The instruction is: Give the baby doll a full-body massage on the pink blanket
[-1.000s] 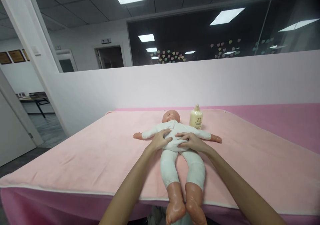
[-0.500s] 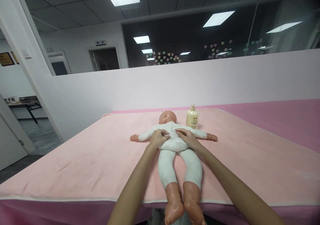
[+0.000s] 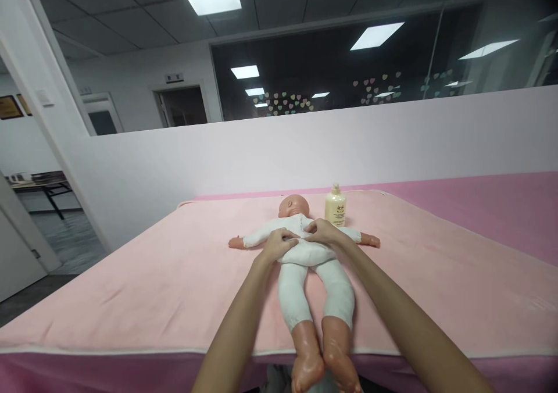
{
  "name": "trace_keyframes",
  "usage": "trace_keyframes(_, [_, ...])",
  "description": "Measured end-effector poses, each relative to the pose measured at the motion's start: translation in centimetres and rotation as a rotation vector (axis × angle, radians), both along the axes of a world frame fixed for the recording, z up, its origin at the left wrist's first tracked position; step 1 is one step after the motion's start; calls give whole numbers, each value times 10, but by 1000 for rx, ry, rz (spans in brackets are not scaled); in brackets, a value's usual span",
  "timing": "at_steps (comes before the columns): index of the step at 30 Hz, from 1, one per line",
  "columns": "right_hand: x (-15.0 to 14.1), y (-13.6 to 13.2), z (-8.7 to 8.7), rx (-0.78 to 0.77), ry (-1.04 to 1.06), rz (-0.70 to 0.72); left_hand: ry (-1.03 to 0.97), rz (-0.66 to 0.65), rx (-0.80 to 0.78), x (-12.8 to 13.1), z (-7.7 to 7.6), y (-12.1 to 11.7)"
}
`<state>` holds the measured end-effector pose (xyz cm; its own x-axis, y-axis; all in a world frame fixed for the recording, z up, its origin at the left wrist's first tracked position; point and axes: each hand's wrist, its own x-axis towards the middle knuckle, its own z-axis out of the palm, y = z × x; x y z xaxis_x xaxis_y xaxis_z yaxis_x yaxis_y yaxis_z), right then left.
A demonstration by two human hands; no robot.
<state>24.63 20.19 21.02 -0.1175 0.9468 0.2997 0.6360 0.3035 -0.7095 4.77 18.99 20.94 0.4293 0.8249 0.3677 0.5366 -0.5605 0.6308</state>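
While my left hand [image 3: 278,244] lies, thumb apart, on the doll [image 3: 307,254], my right hand [image 3: 321,230] curls there. Whether that pinches, I cannot tell.

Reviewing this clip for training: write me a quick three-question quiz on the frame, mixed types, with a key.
1. True or false: The pale-yellow, round-shouldered bottle stands upright on the pale-pink cloth.

2. How do the arms of the doll with a white cloth body lie?
A) Folded over each other
B) Spread out to the sides
C) Straight down along the legs

3. Fill the gap: The left hand and the right hand are both on the doll; the ____ one is nearer the bottle.

Key: 1 true; 2 B; 3 right.
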Motion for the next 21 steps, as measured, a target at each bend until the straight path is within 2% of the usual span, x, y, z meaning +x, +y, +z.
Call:
trace_keyframes(2, [-3,6,-5,-45,-33,-5,-22,21,39,1,-2,-1])
trace_keyframes(4, [-5,9,-12,-10,12,-70,-65,71,83,3,-3,-2])
trace_keyframes(9, [-7,10,-23,27,92,-135,-50,329,159,11,0,2])
trace_keyframes(12, [-7,11,-23,22,93,-136,166,314,277,14,3,8])
trace_keyframes(15, [-7,10,-22,26,102,-136,368,248,296,13,6,14])
trace_keyframes(18, [-7,9,-21,23,112,-144,425,229,280,12,9,19])
trace_keyframes(21, [-8,6,-19,15,95,-153,470,296,240,19,14,23])
